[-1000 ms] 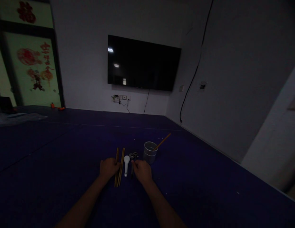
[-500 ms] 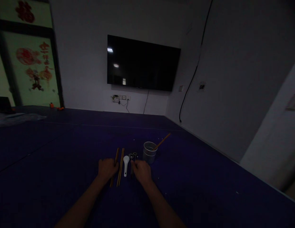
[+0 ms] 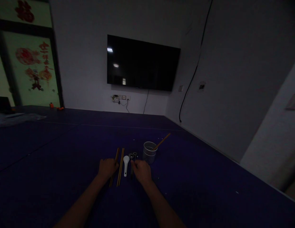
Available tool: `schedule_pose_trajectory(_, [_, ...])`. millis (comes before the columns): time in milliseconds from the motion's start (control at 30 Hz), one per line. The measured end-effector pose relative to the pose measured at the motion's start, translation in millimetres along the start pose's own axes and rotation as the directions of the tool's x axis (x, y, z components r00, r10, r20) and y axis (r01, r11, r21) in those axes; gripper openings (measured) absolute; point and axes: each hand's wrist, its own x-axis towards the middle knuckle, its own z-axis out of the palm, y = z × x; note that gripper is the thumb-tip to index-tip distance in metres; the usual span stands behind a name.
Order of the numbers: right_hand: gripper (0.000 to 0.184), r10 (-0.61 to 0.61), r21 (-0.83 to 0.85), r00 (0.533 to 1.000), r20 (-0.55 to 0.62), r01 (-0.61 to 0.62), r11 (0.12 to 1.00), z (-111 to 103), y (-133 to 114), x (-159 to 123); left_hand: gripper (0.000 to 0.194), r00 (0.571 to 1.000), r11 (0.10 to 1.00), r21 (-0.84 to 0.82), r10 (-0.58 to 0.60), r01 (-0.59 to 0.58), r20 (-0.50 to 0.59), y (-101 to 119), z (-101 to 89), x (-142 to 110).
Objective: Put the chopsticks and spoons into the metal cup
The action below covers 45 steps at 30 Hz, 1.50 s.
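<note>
My left hand (image 3: 108,167) is closed on a pair of dark brown chopsticks (image 3: 117,154), which lie at the left end of a row of tableware. Just right of them lies a lighter pair of chopsticks (image 3: 121,167), then a white spoon (image 3: 126,164) with its bowl pointing away. Two metal spoons come after it. My right hand (image 3: 142,171) has its fingers closed at the handle of the rightmost metal spoon (image 3: 135,154), hiding most of that handle. The other metal spoon (image 3: 131,156) lies beside my fingertips. Behind my right hand stands a grey cup (image 3: 149,155) with a wooden stick (image 3: 163,141) leaning out.
Everything lies on a dark blue-purple surface (image 3: 78,152) with small white specks. Clear plastic wrapping (image 3: 19,118) and small orange objects (image 3: 60,108) are at the far left. Ahead, a television (image 3: 142,63) hangs on the wall, and a black cable (image 3: 189,85) runs down the right wall.
The near ends of the dark chopsticks have shifted slightly left under my left hand. My right hand, the spoons and the cup stay where they were.
</note>
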Motion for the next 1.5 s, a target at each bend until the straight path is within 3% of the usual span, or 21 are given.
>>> schedule_pose_trajectory(767, [0.037, -0.037, 0.015, 0.997, -0.064, 0.038, 0.999, 9, 5, 2, 0.033, 1.0, 1.0, -0.002, -0.007, 0.007, -0.003, -1, 0.8, 1])
schedule_pose_trajectory(1200, [0.038, -0.03, 0.076, 0.992, -0.126, 0.04, 0.996, 12, 6, 1, 0.036, 0.997, 1.0, 0.011, 0.021, -0.02, -0.08, 0, -6.3, -2])
schedule_pose_trajectory(1367, [0.04, -0.019, 0.295, 0.975, -0.22, 0.085, 0.952, 10, 4, 2, 0.035, 0.982, 0.997, 0.027, 0.081, -0.078, -0.171, 8, -17.1, -8])
schedule_pose_trajectory(1500, [0.043, -0.06, 0.638, 0.96, -0.272, 0.226, 0.736, 6, -3, 5, 0.033, 0.916, 0.966, 0.046, 0.256, -0.254, -0.31, 20, -22.0, -19])
